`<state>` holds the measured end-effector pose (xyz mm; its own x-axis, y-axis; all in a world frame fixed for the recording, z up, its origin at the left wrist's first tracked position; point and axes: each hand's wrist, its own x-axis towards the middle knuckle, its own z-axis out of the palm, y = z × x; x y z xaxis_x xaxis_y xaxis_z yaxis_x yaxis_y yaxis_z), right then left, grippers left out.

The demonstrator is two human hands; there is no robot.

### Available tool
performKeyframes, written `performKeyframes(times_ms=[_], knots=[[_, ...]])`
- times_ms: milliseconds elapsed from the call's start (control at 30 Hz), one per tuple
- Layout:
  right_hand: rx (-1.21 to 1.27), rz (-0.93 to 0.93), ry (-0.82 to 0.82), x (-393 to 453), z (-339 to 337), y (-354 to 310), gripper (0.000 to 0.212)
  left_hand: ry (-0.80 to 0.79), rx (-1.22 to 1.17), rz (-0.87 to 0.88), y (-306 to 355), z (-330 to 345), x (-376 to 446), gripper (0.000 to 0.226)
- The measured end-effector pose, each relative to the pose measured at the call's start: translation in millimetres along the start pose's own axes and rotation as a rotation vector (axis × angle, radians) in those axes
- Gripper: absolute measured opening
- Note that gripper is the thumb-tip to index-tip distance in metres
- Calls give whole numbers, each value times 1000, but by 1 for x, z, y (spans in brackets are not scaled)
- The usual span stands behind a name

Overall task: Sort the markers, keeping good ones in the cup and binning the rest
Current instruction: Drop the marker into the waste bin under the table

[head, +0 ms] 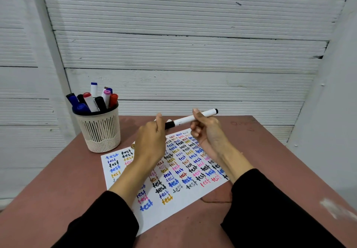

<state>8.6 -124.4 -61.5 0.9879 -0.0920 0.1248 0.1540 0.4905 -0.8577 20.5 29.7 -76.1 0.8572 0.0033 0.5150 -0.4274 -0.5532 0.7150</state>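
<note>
A white marker with a black cap [190,119] is held level above the far part of the paper. My right hand [206,127] grips its white barrel. My left hand [152,139] pinches the black cap end. A cream slatted cup [100,131] stands at the table's far left and holds several markers [92,100] with blue, red, black and pink caps. A white sheet of paper [173,205] covered in rows of the word "test" in many colours lies under both hands.
The reddish-brown table [58,199] runs up to a white panelled wall [183,54] at the back. Its right edge slants down at the right. No bin is in view.
</note>
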Motion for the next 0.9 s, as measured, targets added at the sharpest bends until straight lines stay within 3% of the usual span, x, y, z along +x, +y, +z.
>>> performKeyframes(times_ms=[100,233,333,500,600,700,900], knots=[[-22,-27,-53,0,2,0,20,-22,-94,-79,-1,2,2,73],[35,-36,-36,-1,9,2,22,117,-69,13,-1,0,-1,76],[63,-35,24,-1,14,5,28,172,92,71,3,-2,-4,82],[115,-42,170,1,16,5,29,186,322,305,15,2,-14,57],[73,-24,251,1,14,9,31,127,395,291,9,5,-13,56],[8,-32,287,-1,12,13,33,38,278,228,3,10,-11,42],[-11,-18,172,-4,6,1,25,-58,-109,149,-3,4,1,11]])
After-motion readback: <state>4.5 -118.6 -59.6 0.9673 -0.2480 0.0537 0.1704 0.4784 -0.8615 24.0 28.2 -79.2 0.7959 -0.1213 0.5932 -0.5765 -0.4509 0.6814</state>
